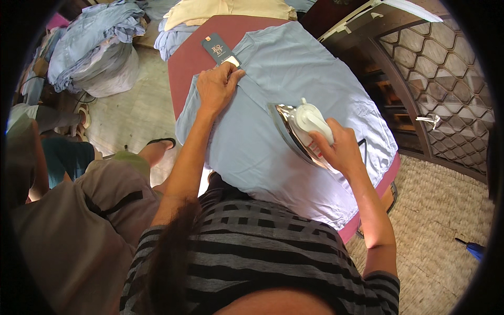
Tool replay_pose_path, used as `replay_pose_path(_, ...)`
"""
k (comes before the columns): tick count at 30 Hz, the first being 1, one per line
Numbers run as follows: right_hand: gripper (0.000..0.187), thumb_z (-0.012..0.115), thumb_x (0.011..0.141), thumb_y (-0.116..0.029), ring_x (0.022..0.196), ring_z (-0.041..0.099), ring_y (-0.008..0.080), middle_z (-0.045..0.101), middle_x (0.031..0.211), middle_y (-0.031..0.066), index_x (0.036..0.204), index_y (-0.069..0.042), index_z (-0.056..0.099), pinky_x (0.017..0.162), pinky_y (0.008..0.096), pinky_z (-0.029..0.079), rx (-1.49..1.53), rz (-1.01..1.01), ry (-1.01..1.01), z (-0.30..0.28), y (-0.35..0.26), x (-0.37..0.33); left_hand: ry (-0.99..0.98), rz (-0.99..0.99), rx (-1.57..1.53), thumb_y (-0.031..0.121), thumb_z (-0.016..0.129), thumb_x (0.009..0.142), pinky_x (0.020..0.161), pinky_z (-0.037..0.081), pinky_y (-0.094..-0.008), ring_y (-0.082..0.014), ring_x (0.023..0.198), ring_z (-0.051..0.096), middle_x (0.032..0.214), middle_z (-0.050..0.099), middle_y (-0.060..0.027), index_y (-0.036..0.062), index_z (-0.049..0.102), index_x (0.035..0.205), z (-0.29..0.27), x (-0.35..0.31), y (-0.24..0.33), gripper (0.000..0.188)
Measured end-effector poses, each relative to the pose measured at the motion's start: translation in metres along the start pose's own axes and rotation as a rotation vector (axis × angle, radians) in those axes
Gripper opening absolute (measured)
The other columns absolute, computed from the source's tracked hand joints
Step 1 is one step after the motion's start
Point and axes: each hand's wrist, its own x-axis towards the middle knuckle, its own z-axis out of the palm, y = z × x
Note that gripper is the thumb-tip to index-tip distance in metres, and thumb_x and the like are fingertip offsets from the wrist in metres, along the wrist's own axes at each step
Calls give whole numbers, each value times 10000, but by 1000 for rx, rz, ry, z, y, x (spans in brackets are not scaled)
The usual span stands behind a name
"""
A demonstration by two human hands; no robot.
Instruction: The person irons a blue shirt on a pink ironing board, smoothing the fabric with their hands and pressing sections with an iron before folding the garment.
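Note:
A light blue garment [252,136] lies spread over a maroon ironing board [181,68], with creases across it. My right hand [341,147] is wrapped round the handle of a white steam iron [310,118]. The iron's shiny soleplate edge faces left, tilted over the middle of the cloth; whether it touches the cloth is hard to tell. My left hand [218,86] is closed at the garment's upper left edge, its fingers pinching the cloth. Just beyond these fingertips lies a dark blue hang tag [218,50], whose pale lower end the fingers partly cover.
Folded yellow cloth [226,8] lies past the board's far end. A pile of blue clothes [100,37] tops a white bundle [110,71] at far left. Another person [94,210] sits close on my left. A dark metal lattice door [441,79] stands right; a blue umbrella [475,249] lies on the floor.

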Motion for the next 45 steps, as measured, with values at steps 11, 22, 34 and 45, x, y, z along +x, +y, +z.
replay_pose_path(11, 376, 675, 914, -385, 735, 646, 451, 666, 782, 239, 933, -13, 620, 635, 488, 501, 8, 5, 25, 9, -13, 1, 26, 49, 2, 338, 724, 865, 525, 408, -363, -231, 530, 577, 610, 617, -61, 85, 661, 798, -3, 0, -3, 269)
replay_pose_path(22, 368, 638, 952, -367, 595, 682, 308, 673, 681, 167, 938, 0, 642, 569, 375, 511, 0, -161, -37, 10, -2, 49, 11, -7, 5, 362, 729, 867, 595, 471, -350, -230, 607, 654, 679, 666, -98, 86, 705, 886, 2, -1, 3, 278)
replay_pose_path(34, 428, 614, 933, -422, 706, 662, 387, 678, 769, 213, 933, 5, 649, 680, 435, 506, -28, 64, -48, -27, 39, -69, -61, -70, 10, 450, 690, 888, 642, 456, -295, -121, 655, 588, 698, 634, -20, 107, 695, 920, -2, -4, 4, 345)
replay_pose_path(45, 369, 616, 958, -326, 662, 670, 388, 643, 707, 256, 881, 32, 575, 637, 427, 505, 246, 216, 184, -4, 24, -76, -92, -60, 103, 385, 713, 859, 647, 454, -365, -221, 702, 640, 752, 667, -33, 126, 686, 905, -4, -5, 13, 264)
